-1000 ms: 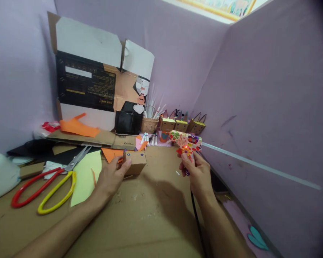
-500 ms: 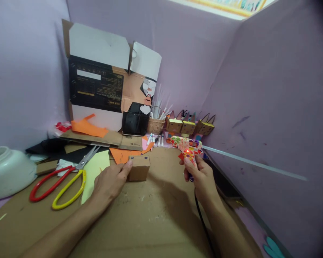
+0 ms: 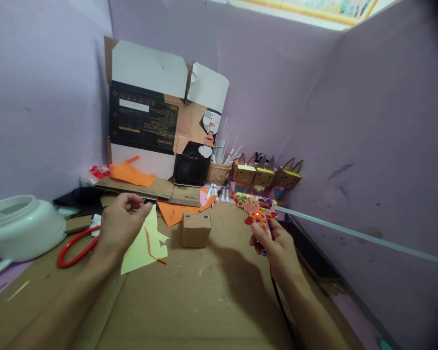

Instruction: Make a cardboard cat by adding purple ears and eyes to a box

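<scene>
My right hand [image 3: 277,243] is wrapped round the grip of a flower-patterned glue gun [image 3: 257,206] with a red light on. A long clear glue stick [image 3: 357,228] juts out of its back to the right. Loosely curled, my left hand [image 3: 122,221] hovers over the scissors, its thumb apart from the fingers and nothing seen between them. One red handle [image 3: 76,250] of the scissors shows; the rest is behind the hand. A small cardboard box [image 3: 196,231] with two blue dots stands between the hands, touched by neither. Pale yellow paper [image 3: 140,250] lies beside my left hand.
A white ceramic pot [image 3: 25,228] stands at the left. Behind are an unfolded printed carton [image 3: 142,116], orange paper [image 3: 173,212], a basket [image 3: 219,173] of glue sticks, markers [image 3: 224,193] and cardboard animal heads with pointed ears [image 3: 264,176]. A black cord hangs from the glue gun.
My left hand has let go of the small box and moved left and up, over the scissors. My right hand still holds the glue gun. The view has shifted slightly.
</scene>
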Action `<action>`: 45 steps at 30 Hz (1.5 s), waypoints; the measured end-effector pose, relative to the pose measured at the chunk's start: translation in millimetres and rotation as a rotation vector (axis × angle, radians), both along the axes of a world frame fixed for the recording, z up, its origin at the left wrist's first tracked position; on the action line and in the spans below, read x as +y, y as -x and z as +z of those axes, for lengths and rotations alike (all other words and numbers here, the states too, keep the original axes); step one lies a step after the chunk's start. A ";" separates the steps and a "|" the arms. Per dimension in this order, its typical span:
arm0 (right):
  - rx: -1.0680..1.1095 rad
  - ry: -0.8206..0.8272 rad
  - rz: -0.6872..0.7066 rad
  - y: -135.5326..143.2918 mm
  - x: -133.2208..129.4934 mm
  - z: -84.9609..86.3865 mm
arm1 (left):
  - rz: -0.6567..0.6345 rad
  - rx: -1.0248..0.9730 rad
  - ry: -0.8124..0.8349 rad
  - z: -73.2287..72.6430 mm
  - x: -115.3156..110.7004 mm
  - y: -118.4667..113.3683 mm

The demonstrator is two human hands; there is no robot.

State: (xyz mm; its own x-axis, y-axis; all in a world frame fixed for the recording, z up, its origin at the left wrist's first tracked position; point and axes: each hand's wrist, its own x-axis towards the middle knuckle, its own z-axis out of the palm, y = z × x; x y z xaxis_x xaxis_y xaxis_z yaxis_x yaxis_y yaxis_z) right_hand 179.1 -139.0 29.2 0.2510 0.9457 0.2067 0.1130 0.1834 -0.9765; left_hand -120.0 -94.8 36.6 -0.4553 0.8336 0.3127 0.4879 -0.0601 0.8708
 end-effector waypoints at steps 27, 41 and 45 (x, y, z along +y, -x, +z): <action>-0.021 0.142 0.020 5.8 0.3 -5.9 | -0.344 -0.076 0.183 3.7 -6.4 -12.8; 0.089 0.089 -0.011 6.9 2.5 -4.3 | -0.408 0.088 0.279 -15.9 -8.3 -34.8; 0.091 0.116 -0.013 5.7 10.8 -10.6 | -0.168 -0.013 0.072 0.0 -4.2 -14.6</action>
State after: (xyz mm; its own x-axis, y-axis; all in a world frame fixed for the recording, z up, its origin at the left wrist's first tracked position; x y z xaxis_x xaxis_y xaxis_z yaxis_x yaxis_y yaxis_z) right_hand 173.4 -128.2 18.7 0.2757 0.9585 0.0721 0.0246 0.0679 -0.9974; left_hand -105.3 -99.0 36.5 -0.3118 0.9181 0.2447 0.4650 -0.0772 0.8819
